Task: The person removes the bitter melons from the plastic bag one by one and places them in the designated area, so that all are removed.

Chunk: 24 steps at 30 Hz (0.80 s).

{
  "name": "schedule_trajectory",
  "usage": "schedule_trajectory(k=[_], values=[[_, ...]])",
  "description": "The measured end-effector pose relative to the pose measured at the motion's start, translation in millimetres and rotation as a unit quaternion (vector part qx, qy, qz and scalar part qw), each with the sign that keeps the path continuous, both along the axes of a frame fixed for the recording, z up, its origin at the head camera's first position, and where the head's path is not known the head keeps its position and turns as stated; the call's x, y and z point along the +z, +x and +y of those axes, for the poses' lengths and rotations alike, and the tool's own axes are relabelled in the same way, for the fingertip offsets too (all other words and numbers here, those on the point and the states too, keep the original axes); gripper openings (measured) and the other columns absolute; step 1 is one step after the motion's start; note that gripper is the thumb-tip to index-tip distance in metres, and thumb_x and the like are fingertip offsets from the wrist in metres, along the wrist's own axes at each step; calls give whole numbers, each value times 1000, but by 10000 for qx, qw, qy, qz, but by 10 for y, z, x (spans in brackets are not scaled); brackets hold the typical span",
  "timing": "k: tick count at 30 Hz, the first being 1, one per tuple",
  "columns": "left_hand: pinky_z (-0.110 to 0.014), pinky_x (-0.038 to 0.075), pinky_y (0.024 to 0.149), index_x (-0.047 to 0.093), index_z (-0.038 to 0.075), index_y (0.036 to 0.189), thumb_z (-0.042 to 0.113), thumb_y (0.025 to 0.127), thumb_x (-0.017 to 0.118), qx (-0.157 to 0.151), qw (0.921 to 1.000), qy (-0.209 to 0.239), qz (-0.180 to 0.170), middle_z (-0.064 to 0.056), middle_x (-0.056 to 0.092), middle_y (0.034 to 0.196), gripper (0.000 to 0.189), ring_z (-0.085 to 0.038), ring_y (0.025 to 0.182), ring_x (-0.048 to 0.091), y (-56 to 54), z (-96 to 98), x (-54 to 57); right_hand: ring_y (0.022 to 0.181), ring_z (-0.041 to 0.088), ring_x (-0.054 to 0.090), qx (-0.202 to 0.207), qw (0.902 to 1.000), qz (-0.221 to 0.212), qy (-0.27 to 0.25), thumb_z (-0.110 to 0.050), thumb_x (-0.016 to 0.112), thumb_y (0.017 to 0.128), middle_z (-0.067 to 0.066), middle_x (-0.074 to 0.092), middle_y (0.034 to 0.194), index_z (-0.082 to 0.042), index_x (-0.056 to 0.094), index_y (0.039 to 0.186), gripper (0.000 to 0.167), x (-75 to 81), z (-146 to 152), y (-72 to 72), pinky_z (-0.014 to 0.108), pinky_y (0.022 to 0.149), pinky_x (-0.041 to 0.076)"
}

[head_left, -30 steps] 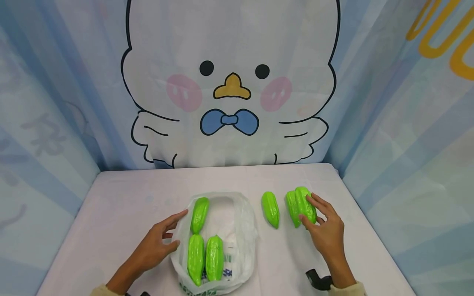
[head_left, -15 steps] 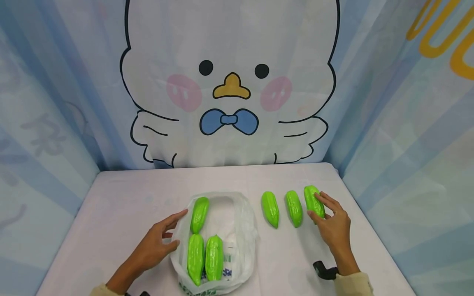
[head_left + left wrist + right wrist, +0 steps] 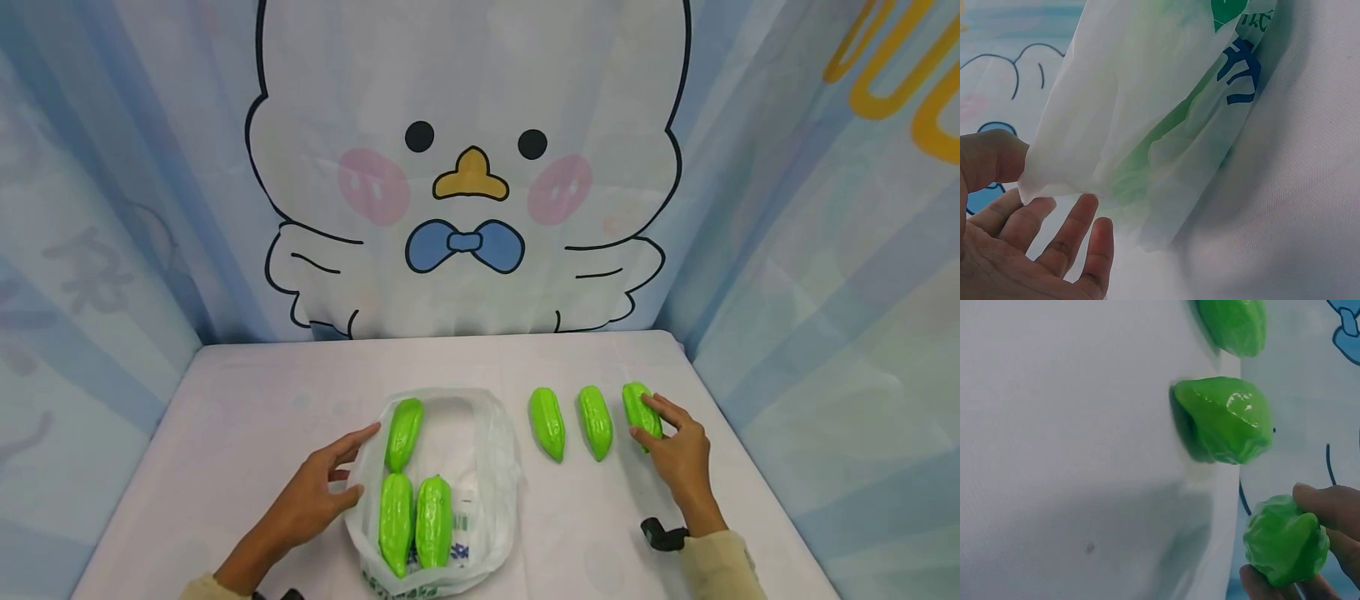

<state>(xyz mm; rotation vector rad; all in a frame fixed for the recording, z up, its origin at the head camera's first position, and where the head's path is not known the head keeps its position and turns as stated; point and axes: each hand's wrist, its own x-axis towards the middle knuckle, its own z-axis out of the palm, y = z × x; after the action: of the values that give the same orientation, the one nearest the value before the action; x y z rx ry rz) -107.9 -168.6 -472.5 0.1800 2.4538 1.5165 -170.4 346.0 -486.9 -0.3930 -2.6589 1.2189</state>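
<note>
My right hand (image 3: 681,462) grips a bright green, ridged bitter melon (image 3: 637,407) at the table's right side. In the right wrist view, thumb and fingers lie on either side of this melon (image 3: 1282,547). My left hand (image 3: 311,496) touches the left side of a white translucent plastic bag (image 3: 498,500) with its fingertips. Those fingers are spread and fairly straight against the film in the left wrist view. The bag's mouth gapes upward, with three bitter melons (image 3: 397,525) inside. Right of the bag, two more bitter melons (image 3: 547,423) lie side by side on the table.
A white cloth covers the table (image 3: 262,400). Behind it hangs a curtain (image 3: 472,292) with a cartoon figure, and blue-white curtains rise at both sides. A black device (image 3: 663,535) is by my right wrist.
My right hand has moved to the right with its bitter melon, away from the one beside it, and lowered it slightly toward the table. The left hand and bag have stayed put.
</note>
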Motion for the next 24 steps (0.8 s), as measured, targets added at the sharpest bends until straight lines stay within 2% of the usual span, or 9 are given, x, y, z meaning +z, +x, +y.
schedule_trajectory(k=[10,20,24], values=[[-55,56,109,44,23,163,1,90,72,-44,10000,18,42,-12,44,168,81,-39,143,55,-10,7,15,158,41,37,75,9997,-215,118,-4,80,92,14,45,168,-11,60,152,64,-110,74,-93,57,122,43],[-55,57,108,44,22,163,1,90,73,-25,10000,59,16,-13,45,167,81,-39,142,56,-3,2,8,156,42,40,75,9997,-208,85,0,80,91,16,45,167,-8,59,152,65,-259,124,-141,54,122,44],[-55,56,108,44,23,163,1,90,73,19,10000,0,-15,-13,46,167,82,-39,142,56,-2,4,12,154,42,42,73,9998,-169,95,0,80,90,18,45,167,-6,59,151,65,-265,125,-152,52,122,45]])
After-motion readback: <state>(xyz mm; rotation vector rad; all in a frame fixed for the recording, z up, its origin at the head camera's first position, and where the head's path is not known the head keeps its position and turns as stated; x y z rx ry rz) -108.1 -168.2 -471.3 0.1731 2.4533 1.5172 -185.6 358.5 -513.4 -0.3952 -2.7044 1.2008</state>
